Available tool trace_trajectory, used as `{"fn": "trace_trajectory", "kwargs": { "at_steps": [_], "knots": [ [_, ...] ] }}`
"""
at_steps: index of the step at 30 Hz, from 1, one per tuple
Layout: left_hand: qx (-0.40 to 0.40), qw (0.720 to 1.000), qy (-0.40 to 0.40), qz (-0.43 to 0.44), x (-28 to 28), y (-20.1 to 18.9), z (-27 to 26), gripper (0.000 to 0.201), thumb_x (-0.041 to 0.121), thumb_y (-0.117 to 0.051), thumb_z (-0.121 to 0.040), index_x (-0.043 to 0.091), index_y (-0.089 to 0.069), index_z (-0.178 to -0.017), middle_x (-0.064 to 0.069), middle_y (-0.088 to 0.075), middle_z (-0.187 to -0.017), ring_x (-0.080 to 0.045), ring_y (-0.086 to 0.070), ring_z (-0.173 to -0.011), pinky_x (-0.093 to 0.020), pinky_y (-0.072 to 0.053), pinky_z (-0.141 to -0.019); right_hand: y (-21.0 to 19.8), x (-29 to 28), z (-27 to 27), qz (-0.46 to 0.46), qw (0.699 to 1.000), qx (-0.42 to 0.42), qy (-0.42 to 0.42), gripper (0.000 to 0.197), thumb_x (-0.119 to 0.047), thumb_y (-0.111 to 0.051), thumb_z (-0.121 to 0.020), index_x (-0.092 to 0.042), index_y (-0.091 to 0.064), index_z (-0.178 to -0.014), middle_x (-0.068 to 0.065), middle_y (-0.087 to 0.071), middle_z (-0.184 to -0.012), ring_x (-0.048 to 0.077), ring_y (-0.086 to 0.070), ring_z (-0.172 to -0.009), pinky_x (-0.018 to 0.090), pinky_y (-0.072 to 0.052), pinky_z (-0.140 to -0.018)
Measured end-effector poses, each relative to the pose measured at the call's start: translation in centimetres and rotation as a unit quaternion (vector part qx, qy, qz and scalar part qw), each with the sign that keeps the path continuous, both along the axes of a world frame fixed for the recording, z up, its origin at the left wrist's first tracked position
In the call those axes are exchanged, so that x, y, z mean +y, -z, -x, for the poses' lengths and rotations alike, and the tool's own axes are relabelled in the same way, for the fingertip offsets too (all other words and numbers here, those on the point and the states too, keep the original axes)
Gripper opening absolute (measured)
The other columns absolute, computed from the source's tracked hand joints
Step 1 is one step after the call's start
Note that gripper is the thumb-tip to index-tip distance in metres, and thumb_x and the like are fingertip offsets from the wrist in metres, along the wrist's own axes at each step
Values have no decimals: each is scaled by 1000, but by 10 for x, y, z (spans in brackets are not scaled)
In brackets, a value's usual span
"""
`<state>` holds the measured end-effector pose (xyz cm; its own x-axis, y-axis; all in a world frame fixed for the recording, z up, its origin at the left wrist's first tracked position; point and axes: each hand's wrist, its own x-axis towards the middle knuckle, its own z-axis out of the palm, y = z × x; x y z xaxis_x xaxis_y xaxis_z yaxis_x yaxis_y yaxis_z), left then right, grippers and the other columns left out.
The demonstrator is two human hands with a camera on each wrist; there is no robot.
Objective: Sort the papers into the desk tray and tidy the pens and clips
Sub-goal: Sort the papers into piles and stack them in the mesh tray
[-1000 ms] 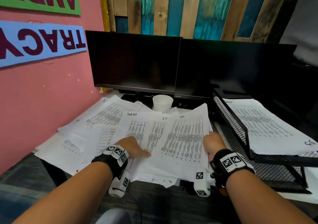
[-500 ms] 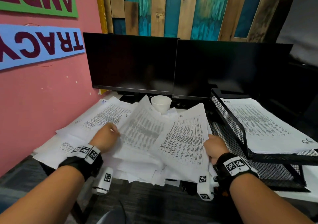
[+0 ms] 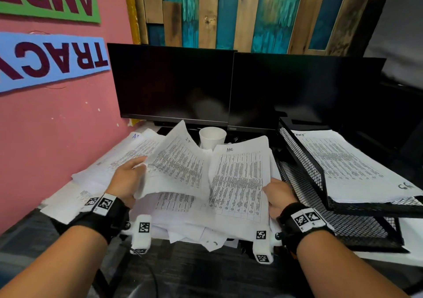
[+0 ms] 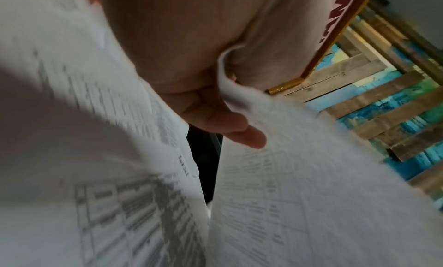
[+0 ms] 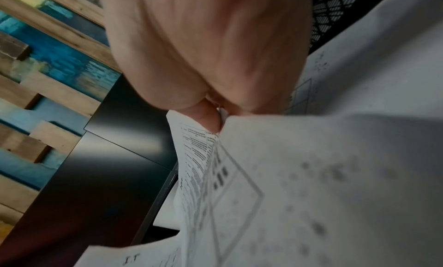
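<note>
A messy pile of printed papers (image 3: 180,220) covers the desk in front of the monitors. My left hand (image 3: 128,181) grips the left edge of a lifted, curling sheet (image 3: 176,162); in the left wrist view its thumb and fingers (image 4: 230,123) pinch that sheet (image 4: 299,176). My right hand (image 3: 278,197) holds the right edge of a sheet marked "HR" (image 3: 240,178), pinched between thumb (image 5: 208,117) and fingers. The black mesh desk tray (image 3: 304,176) stands to the right, with a stack of papers (image 3: 343,162) on its upper tier. No pens or clips show.
Two dark monitors (image 3: 174,85) stand behind the papers, and a white paper cup (image 3: 212,137) sits at their base. A pink wall (image 3: 52,126) closes the left side. More sheets (image 3: 128,151) spread toward it. The dark desk edge (image 3: 194,270) lies nearest me.
My left hand left the pile's middle, went left and lifted a sheet by its edge; the sheet now curls higher. The right hand stayed at the right edge of the "HR" sheet.
</note>
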<state>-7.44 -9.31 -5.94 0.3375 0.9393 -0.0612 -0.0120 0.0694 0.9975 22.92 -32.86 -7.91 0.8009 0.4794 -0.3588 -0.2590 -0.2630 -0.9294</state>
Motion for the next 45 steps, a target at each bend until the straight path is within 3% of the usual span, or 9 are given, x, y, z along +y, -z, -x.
{"fn": "trace_trajectory", "kwargs": {
  "at_steps": [4,8,11,19,22,25,32,39,45],
  "knots": [
    [-85,995,-4,45,-16,-4,-21,30,6,-52,-104,27,-72,-109,-18,-75,-111,-35,-70,-98,-56,-52,-96,2,-4,1,9,1000,15,14,41,8,-30,-100,2,-67,-117,26,-69,-114,38,-69,-96,47,-60,-81],
    [-108,994,-27,17,-8,-11,-23,37,17,-54,-98,38,-72,-123,0,-69,-108,-27,-61,-97,-49,-49,-95,3,-10,-7,10,999,18,30,36,8,-35,-101,5,-63,-123,25,-67,-120,30,-64,-90,36,-59,-65],
    [-99,995,-5,23,-4,-12,-24,35,20,-57,-97,36,-72,-125,-8,-75,-112,-27,-64,-98,-43,-49,-89,5,-10,-12,6,1000,-2,16,41,6,-45,-100,1,-54,-139,23,-60,-130,24,-55,-98,42,-54,-92],
    [162,977,113,-79,-35,19,-52,31,0,-49,-101,17,-74,-104,6,-67,-58,-9,-57,-46,-20,-44,-46,6,-4,0,-6,1000,8,14,34,5,-49,-99,0,-61,-131,10,-64,-92,12,-51,-67,26,-46,-59],
    [244,950,151,-125,-46,29,-65,22,4,-57,-100,20,-71,-103,-2,-70,-90,-16,-64,-79,-15,-48,-68,1,-2,8,-32,996,81,30,17,-8,-50,-104,-2,-65,-105,14,-67,-98,21,-61,-74,23,-52,-51],
    [269,927,221,-136,-54,32,-76,23,15,-62,-100,15,-76,-119,-1,-75,-117,-19,-70,-110,-29,-50,-101,-1,3,12,-27,995,91,-37,46,-43,-82,-83,-16,-65,-117,9,-72,-116,30,-69,-104,45,-59,-90],
    [323,897,266,-145,-56,9,-73,23,44,-56,-103,29,-73,-99,5,-69,-75,-14,-63,-71,-28,-49,-79,4,2,-1,28,996,-64,-54,26,-1,-64,-71,-11,-76,-91,14,-78,-96,37,-74,-93,58,-59,-90],
    [467,874,105,-82,4,7,-24,64,43,-75,-90,19,-55,-145,-8,-50,-153,-32,-54,-134,-42,-43,-112,2,-4,-11,61,993,-80,-58,30,-1,-63,-73,-1,-73,-102,18,-76,-101,39,-72,-97,56,-59,-91],
    [321,942,94,18,5,3,-15,67,12,-83,-84,15,-49,-142,-11,-58,-139,-35,-60,-118,-42,-49,-103,0,1,-1,144,978,-131,-75,38,-4,-59,-94,5,-59,-131,27,-64,-130,44,-61,-121,45,-55,-95]
  ]
}}
